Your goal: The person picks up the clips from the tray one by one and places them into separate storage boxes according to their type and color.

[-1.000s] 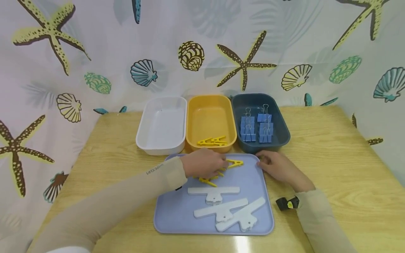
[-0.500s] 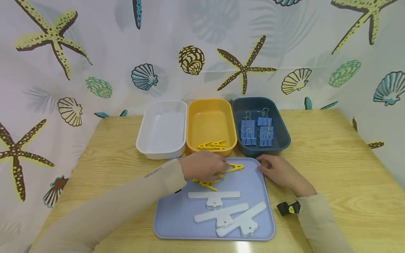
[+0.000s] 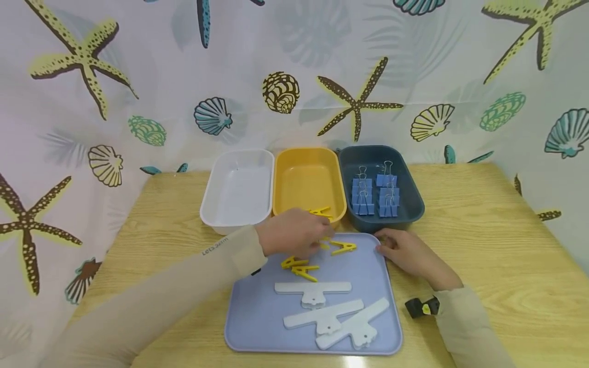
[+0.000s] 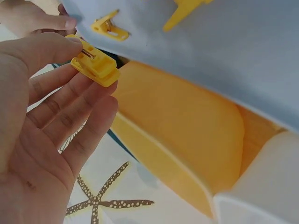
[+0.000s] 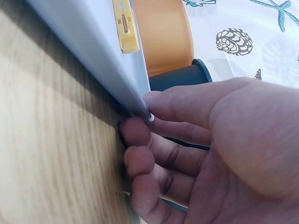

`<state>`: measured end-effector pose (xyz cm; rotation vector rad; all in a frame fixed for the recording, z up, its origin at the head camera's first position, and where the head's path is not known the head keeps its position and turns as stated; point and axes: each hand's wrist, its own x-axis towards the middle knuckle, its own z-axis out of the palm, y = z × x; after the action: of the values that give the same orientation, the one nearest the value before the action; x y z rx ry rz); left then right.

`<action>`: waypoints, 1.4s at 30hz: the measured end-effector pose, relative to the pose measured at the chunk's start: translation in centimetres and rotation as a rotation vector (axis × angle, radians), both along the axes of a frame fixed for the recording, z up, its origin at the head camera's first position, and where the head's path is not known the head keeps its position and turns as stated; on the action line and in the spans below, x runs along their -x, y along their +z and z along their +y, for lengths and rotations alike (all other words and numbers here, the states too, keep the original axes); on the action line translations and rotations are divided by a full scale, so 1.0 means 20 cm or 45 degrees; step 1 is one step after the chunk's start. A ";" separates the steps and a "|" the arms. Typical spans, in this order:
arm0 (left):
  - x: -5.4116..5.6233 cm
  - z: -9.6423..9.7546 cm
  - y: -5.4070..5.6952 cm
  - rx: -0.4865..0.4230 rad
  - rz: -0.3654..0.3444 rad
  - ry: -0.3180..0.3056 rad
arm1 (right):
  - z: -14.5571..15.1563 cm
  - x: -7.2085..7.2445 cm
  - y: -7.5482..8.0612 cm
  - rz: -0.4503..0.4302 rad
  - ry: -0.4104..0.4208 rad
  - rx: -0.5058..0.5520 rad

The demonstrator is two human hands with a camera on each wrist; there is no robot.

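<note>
My left hand (image 3: 292, 232) is above the upper part of the lavender tray (image 3: 257, 317), close to the front of the yellow bin (image 3: 306, 176). It pinches a yellow clothespin (image 4: 96, 63) between thumb and fingers, best seen in the left wrist view. Several more yellow clothespins lie on the tray, one (image 3: 344, 248) to the right of the hand and a pair (image 3: 305, 271) below it. My right hand (image 3: 414, 258) grips the tray's far right corner, thumb on the rim and fingers curled under it. White bag clips (image 3: 313, 292) lie on the tray's near half.
A white bin (image 3: 239, 186) stands left of the yellow bin, which has yellow clothespins (image 3: 320, 211) at its near end. On the right, a dark blue bin (image 3: 414, 204) holds several blue binder clips (image 3: 363, 204). The wooden table (image 3: 483, 230) meets a patterned cloth behind.
My left hand has lifted away from the tray's clothespins and shifted slightly toward the yellow bin, uncovering the pair below it. The right hand keeps its hold on the corner. The head view has tilted slightly.
</note>
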<state>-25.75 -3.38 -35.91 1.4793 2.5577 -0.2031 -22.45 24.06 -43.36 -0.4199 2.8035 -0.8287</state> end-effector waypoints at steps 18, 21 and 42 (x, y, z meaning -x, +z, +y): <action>0.08 0.00 0.08 -0.069 0.058 0.048 | 0.00 -0.01 0.00 -0.016 -0.006 0.018; 0.10 0.00 0.08 -0.074 0.059 0.063 | 0.00 -0.01 0.00 -0.014 -0.010 0.014; 0.22 -0.05 0.07 -0.068 0.051 0.179 | 0.00 -0.01 0.00 -0.007 0.003 0.040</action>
<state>-30.17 -4.44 -34.45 1.3185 2.7062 -0.1476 -22.26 24.11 -43.36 -0.4248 2.7877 -0.8736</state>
